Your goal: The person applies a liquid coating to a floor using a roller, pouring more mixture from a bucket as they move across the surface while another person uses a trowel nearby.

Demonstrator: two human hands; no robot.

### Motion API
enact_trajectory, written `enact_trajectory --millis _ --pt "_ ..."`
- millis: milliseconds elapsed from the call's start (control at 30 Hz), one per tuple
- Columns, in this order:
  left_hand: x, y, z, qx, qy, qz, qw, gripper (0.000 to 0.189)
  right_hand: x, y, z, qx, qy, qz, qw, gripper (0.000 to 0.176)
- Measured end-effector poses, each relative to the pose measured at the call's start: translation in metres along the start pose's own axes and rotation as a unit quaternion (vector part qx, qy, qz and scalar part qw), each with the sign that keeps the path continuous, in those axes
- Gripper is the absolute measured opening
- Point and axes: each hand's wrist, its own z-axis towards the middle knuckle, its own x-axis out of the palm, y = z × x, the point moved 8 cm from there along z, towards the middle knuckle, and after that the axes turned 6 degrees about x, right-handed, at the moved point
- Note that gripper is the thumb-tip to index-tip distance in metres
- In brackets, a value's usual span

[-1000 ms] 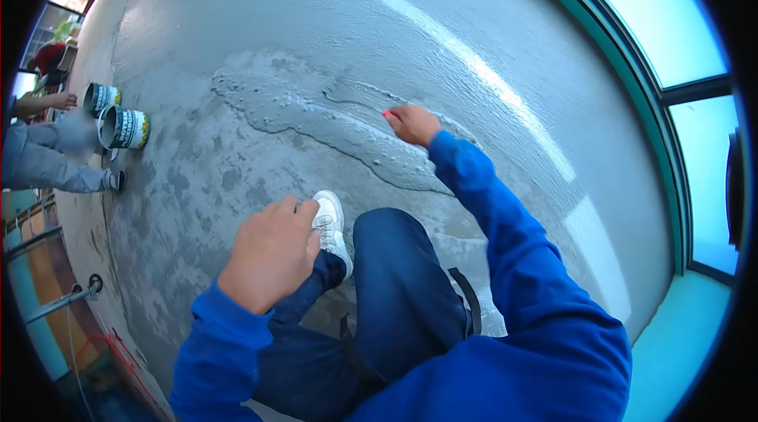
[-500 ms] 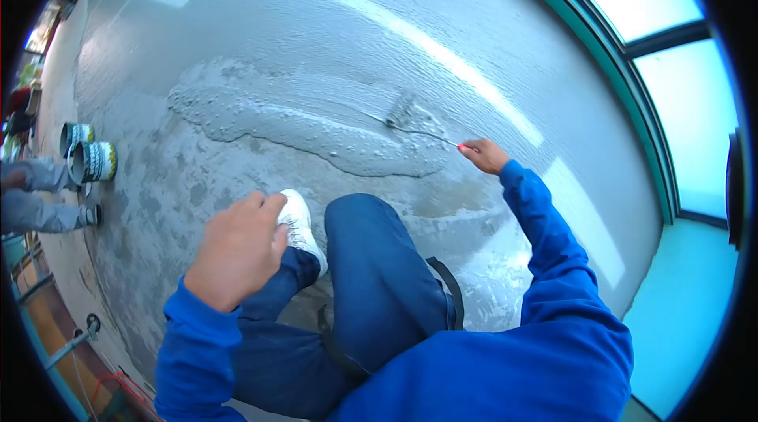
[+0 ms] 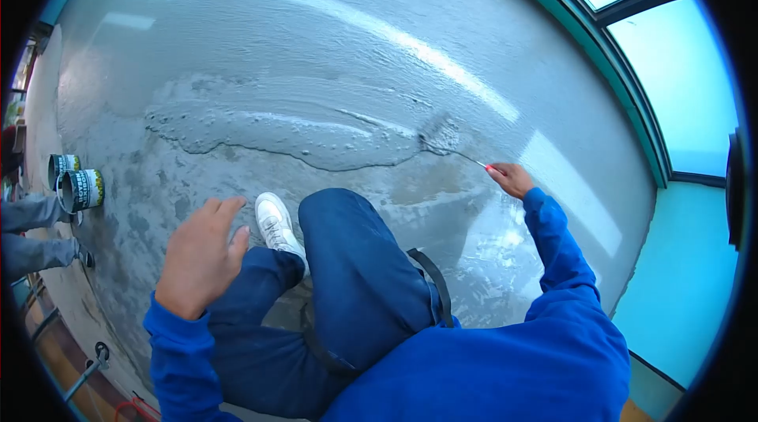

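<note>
My right hand (image 3: 512,179) is wrapped round the red handle of a paint roller (image 3: 440,136), at the right of the view. The roller head rests in wet grey coating, at the right end of a thick, lumpy band of it (image 3: 292,138) spread across the floor. My left hand (image 3: 204,255) hangs in the air above my bent leg, its fingers loosely apart and nothing in it. A white shoe (image 3: 276,225) stands on the floor just right of that hand.
Two labelled buckets (image 3: 82,190) stand at the left, beside the grey-clad legs of another person (image 3: 39,252). A green-framed window (image 3: 671,90) borders the floor at the right. A metal bar (image 3: 87,371) and red cord lie at the lower left.
The roller has moved right and slightly down through the coating, with my right hand moving the same way. My left hand has shifted left and down, and its fingers are more spread.
</note>
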Motion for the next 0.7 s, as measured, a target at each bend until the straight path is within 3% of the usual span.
enact_trajectory --millis 233,367,567,700 --pt "-0.013 -0.018 -0.002 0.024 -0.048 0.0 0.999 0.031 0.038 0.151 0.095 -0.136 0.003 0.003 0.991 0.041" --pt "-0.024 -0.033 0.001 0.044 -0.086 0.001 0.995 0.031 0.046 0.206 0.136 -0.143 -0.001 -0.026 0.989 0.038" --pt "-0.016 -0.032 0.011 0.048 -0.073 -0.007 0.996 0.031 0.039 0.167 0.153 -0.14 -0.003 -0.013 0.99 0.044" --pt "-0.012 -0.024 0.016 0.055 -0.068 -0.028 0.996 0.031 0.024 0.057 0.11 -0.114 0.02 -0.018 0.993 0.046"
